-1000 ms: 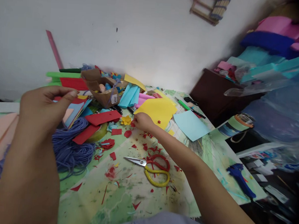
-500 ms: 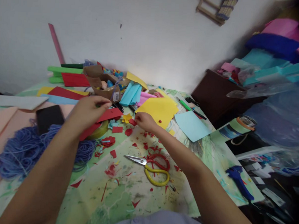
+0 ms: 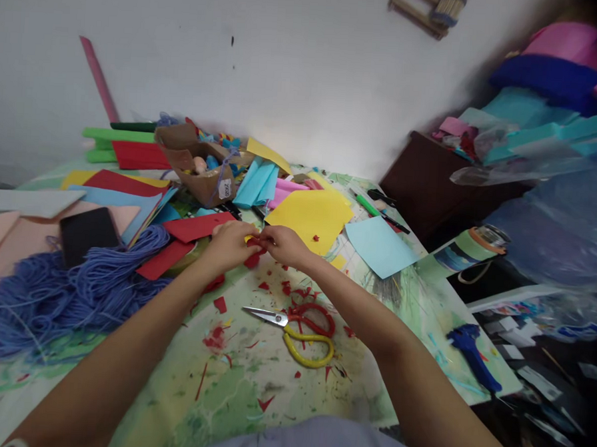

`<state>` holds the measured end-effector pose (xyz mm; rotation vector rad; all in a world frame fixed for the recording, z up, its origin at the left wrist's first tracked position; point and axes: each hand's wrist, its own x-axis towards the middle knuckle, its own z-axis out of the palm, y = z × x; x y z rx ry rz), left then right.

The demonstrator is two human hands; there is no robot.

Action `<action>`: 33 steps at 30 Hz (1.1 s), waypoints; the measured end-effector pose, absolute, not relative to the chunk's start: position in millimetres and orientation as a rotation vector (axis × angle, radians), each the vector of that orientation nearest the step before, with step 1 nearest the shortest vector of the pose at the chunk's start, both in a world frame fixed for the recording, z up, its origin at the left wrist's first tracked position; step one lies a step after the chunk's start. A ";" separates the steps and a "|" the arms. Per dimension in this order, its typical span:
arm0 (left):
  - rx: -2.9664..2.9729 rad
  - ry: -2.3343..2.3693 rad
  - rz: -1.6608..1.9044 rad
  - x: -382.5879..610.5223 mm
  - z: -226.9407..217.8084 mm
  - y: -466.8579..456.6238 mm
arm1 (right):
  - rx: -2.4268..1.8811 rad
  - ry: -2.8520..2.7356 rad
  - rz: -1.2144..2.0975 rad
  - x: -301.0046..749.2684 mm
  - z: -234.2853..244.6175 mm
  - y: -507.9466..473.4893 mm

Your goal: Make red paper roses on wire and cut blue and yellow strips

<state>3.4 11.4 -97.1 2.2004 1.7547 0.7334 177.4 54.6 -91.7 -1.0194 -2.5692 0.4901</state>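
Note:
My left hand (image 3: 230, 243) and my right hand (image 3: 283, 244) meet over the middle of the table, fingers pinched together on a small red paper piece (image 3: 254, 243). A bit of the yellow paper flower (image 3: 249, 237) shows between them. A yellow sheet (image 3: 313, 215) lies just beyond my right hand. Red paper strips (image 3: 193, 227) lie beside my left hand. Red-and-yellow scissors (image 3: 300, 327) rest nearer to me, among red paper scraps (image 3: 219, 305).
A heap of blue-purple cord (image 3: 69, 288) covers the left side. A black phone (image 3: 84, 232) lies on pink paper. A cardboard box (image 3: 194, 161), cyan paper rolls (image 3: 255, 181), a light blue sheet (image 3: 380, 244) and a blue glue gun (image 3: 472, 346) surround the work area.
My left hand came down from close to the camera and moved right until it joined my right hand at the red piece. The right hand barely moved.

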 end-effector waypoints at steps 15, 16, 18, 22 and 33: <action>1.897 1.630 1.044 2.4 -107.1 17.3 | -0.990 -2.560 0.410 174.7 -92.0 51.3; 1.840 1.605 1.081 2.2 -106.3 17.5 | -0.983 -2.538 0.390 176.4 -90.9 49.8; 1.703 1.545 1.156 1.5 -104.3 18.0 | -0.974 -2.452 0.354 180.9 -88.1 45.9; 1.332 1.341 1.304 1.4 -96.8 18.2 | -0.921 -2.169 0.328 192.4 -81.4 35.1; 0.326 0.720 1.196 37.5 -47.4 -22.3 | -0.732 -1.901 0.345 198.3 -53.9 -0.9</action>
